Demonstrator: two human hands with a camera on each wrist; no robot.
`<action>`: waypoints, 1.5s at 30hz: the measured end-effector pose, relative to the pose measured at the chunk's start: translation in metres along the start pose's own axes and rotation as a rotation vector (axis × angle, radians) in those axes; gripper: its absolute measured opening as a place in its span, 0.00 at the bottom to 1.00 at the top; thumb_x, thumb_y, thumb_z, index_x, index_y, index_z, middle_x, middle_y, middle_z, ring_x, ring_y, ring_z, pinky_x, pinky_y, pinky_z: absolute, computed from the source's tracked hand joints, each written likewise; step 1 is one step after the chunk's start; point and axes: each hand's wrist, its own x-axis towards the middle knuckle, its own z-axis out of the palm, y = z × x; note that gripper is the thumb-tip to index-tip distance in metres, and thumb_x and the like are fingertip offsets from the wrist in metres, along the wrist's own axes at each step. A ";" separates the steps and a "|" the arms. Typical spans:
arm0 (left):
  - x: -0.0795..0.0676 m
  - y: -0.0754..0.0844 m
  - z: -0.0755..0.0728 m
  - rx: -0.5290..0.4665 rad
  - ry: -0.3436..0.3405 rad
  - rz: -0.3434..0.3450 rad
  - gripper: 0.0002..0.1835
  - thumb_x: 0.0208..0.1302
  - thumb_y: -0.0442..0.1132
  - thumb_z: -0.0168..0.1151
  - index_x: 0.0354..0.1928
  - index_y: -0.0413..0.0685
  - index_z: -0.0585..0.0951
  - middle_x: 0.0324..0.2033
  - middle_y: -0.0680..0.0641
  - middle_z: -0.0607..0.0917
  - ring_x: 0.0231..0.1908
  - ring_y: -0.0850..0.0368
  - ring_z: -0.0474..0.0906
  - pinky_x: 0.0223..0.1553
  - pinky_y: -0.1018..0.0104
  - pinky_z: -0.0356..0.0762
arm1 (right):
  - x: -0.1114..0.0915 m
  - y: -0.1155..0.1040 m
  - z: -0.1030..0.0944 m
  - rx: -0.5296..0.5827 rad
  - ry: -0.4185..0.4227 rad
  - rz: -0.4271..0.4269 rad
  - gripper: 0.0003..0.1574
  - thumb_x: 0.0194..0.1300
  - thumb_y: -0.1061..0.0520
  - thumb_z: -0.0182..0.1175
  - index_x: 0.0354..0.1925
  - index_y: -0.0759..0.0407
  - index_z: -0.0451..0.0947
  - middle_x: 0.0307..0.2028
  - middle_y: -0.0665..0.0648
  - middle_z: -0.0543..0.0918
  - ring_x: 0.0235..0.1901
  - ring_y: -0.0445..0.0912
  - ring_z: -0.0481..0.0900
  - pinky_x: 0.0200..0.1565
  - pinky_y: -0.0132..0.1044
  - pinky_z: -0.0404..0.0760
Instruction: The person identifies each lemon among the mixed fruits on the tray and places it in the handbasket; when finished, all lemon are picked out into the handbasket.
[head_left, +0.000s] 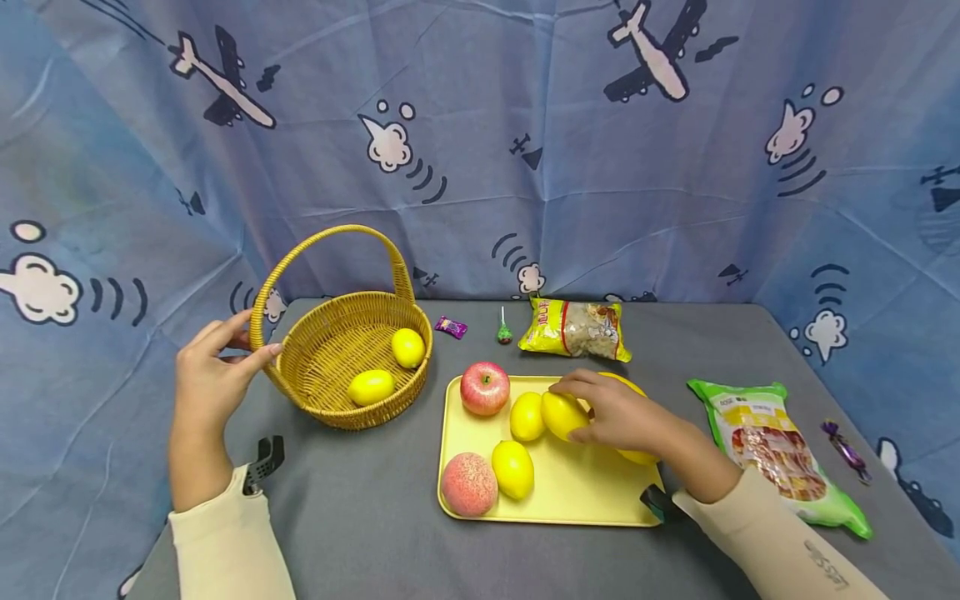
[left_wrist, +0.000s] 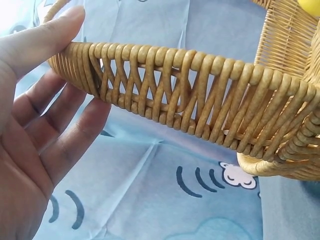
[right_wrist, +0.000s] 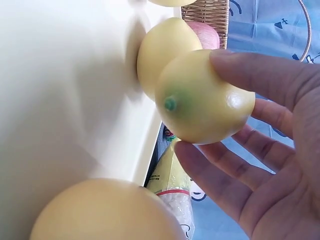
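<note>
My left hand [head_left: 213, 371] grips the base of the handle [left_wrist: 155, 85] of a woven basket [head_left: 397, 406], thumb on one side and fingers on the other. Two lemons [head_left: 371, 387] lie inside the basket. Over a pale yellow tray [head_left: 577, 504], my right hand [head_left: 626, 414] pinches a lemon [right_wrist: 200, 107] between thumb and fingers, its green-tipped end showing in the right wrist view. Close beside it is another lemon [head_left: 527, 417], with one more lemon [head_left: 513, 469] nearer the front. Partly hidden under the right hand is a larger yellow fruit [right_wrist: 107, 212].
On the tray's left side sit an apple [head_left: 484, 388] and a peach [head_left: 469, 485]. Behind it lie a purple-wrapped candy [head_left: 452, 327], a lollipop [head_left: 504, 332] and a yellow snack bag [head_left: 576, 328]. To the right are a green bag [head_left: 780, 450] and another purple-wrapped candy [head_left: 846, 451].
</note>
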 end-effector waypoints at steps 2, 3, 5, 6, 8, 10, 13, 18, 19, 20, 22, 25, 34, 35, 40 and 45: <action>0.000 0.000 0.000 -0.001 0.002 0.000 0.27 0.41 0.37 0.73 0.49 0.51 0.80 0.27 0.51 0.76 0.30 0.68 0.71 0.29 0.83 0.71 | 0.001 0.001 0.000 -0.005 0.003 -0.001 0.38 0.44 0.51 0.70 0.55 0.46 0.70 0.50 0.44 0.68 0.43 0.40 0.69 0.38 0.33 0.75; 0.000 -0.001 0.000 -0.002 0.003 0.002 0.27 0.41 0.37 0.73 0.49 0.51 0.80 0.27 0.51 0.76 0.30 0.68 0.71 0.29 0.82 0.71 | 0.001 0.001 0.000 -0.006 0.004 -0.002 0.38 0.44 0.51 0.70 0.55 0.46 0.70 0.50 0.45 0.68 0.43 0.40 0.69 0.38 0.33 0.75; 0.000 -0.001 0.000 -0.011 0.005 0.006 0.27 0.40 0.36 0.73 0.49 0.52 0.80 0.27 0.52 0.76 0.30 0.69 0.71 0.29 0.82 0.71 | 0.002 0.002 0.001 -0.005 0.008 -0.004 0.38 0.43 0.51 0.71 0.55 0.46 0.70 0.50 0.45 0.68 0.43 0.40 0.69 0.38 0.32 0.75; 0.000 -0.001 0.000 -0.013 0.007 0.010 0.27 0.40 0.36 0.73 0.49 0.52 0.80 0.27 0.52 0.76 0.30 0.69 0.71 0.30 0.82 0.71 | 0.002 0.002 0.001 -0.005 0.010 -0.003 0.38 0.43 0.51 0.71 0.55 0.46 0.70 0.50 0.45 0.68 0.43 0.40 0.69 0.38 0.32 0.75; 0.001 -0.002 0.000 -0.026 0.008 0.019 0.27 0.40 0.35 0.73 0.49 0.52 0.80 0.27 0.52 0.76 0.30 0.69 0.71 0.30 0.82 0.72 | 0.003 0.002 0.001 0.000 0.012 -0.003 0.38 0.43 0.51 0.71 0.55 0.46 0.71 0.50 0.44 0.69 0.43 0.40 0.69 0.38 0.32 0.75; 0.001 -0.002 0.000 -0.036 0.007 0.024 0.28 0.40 0.34 0.73 0.49 0.52 0.80 0.27 0.52 0.76 0.31 0.69 0.71 0.30 0.83 0.72 | 0.004 0.002 0.001 0.005 0.013 -0.005 0.38 0.43 0.51 0.71 0.55 0.46 0.71 0.49 0.44 0.69 0.43 0.40 0.69 0.38 0.32 0.75; 0.000 -0.001 0.000 -0.050 0.004 0.023 0.28 0.41 0.34 0.73 0.50 0.51 0.79 0.27 0.53 0.76 0.31 0.69 0.72 0.30 0.84 0.71 | 0.005 0.002 0.001 0.013 0.012 -0.023 0.37 0.43 0.52 0.71 0.54 0.47 0.71 0.49 0.45 0.69 0.44 0.41 0.69 0.38 0.32 0.75; 0.002 0.002 0.001 -0.084 0.010 0.028 0.29 0.40 0.31 0.72 0.50 0.51 0.79 0.27 0.53 0.76 0.31 0.67 0.72 0.30 0.85 0.71 | 0.006 0.003 0.002 0.023 0.018 -0.049 0.36 0.43 0.52 0.71 0.54 0.48 0.71 0.49 0.44 0.69 0.44 0.40 0.69 0.37 0.31 0.76; 0.002 0.002 0.001 -0.092 0.010 0.031 0.29 0.40 0.31 0.72 0.50 0.51 0.79 0.26 0.52 0.76 0.31 0.67 0.72 0.30 0.84 0.71 | 0.006 0.003 0.002 0.025 0.016 -0.047 0.36 0.43 0.52 0.71 0.54 0.48 0.71 0.49 0.44 0.68 0.44 0.40 0.69 0.37 0.31 0.76; 0.003 0.003 0.001 -0.099 0.012 0.036 0.29 0.40 0.31 0.72 0.50 0.51 0.79 0.26 0.52 0.76 0.31 0.67 0.72 0.30 0.84 0.71 | 0.006 0.004 0.003 0.030 0.014 -0.043 0.37 0.43 0.52 0.71 0.54 0.48 0.71 0.49 0.44 0.68 0.44 0.40 0.69 0.37 0.31 0.76; 0.003 0.003 0.001 -0.099 0.013 0.043 0.29 0.40 0.30 0.72 0.50 0.51 0.79 0.26 0.50 0.77 0.30 0.67 0.72 0.30 0.85 0.71 | 0.006 0.005 0.004 0.039 0.006 -0.030 0.37 0.44 0.52 0.70 0.54 0.48 0.71 0.49 0.44 0.68 0.44 0.40 0.69 0.37 0.31 0.76; 0.002 0.003 0.001 -0.085 0.014 0.048 0.29 0.41 0.31 0.72 0.50 0.51 0.79 0.26 0.50 0.77 0.30 0.68 0.72 0.30 0.85 0.71 | 0.005 0.005 0.006 0.049 -0.007 -0.010 0.37 0.44 0.52 0.70 0.55 0.48 0.70 0.50 0.45 0.68 0.44 0.41 0.69 0.37 0.31 0.76; -0.003 -0.001 0.002 -0.082 0.016 0.042 0.28 0.42 0.32 0.71 0.51 0.51 0.78 0.26 0.50 0.77 0.29 0.68 0.72 0.29 0.85 0.71 | 0.004 0.005 0.009 0.062 -0.008 0.009 0.37 0.44 0.52 0.70 0.54 0.47 0.71 0.50 0.45 0.68 0.43 0.41 0.69 0.36 0.31 0.76; -0.003 -0.002 0.002 -0.091 0.017 0.043 0.28 0.43 0.32 0.71 0.51 0.51 0.78 0.26 0.49 0.77 0.30 0.68 0.72 0.30 0.85 0.71 | 0.004 0.004 0.009 0.060 -0.008 0.009 0.37 0.44 0.52 0.70 0.55 0.47 0.71 0.50 0.45 0.68 0.43 0.41 0.69 0.36 0.31 0.76; -0.003 0.004 0.002 -0.124 0.022 0.062 0.27 0.42 0.28 0.70 0.49 0.45 0.79 0.26 0.45 0.77 0.30 0.67 0.72 0.30 0.84 0.72 | 0.005 0.003 0.008 0.051 -0.003 -0.002 0.37 0.44 0.52 0.70 0.55 0.47 0.71 0.50 0.45 0.68 0.43 0.41 0.69 0.36 0.30 0.75; -0.003 0.015 0.000 -0.133 0.029 0.069 0.25 0.42 0.26 0.69 0.49 0.40 0.79 0.26 0.42 0.77 0.30 0.66 0.72 0.30 0.85 0.71 | 0.014 -0.002 0.002 0.007 0.046 -0.058 0.38 0.42 0.50 0.71 0.55 0.47 0.71 0.49 0.45 0.69 0.43 0.40 0.69 0.36 0.29 0.76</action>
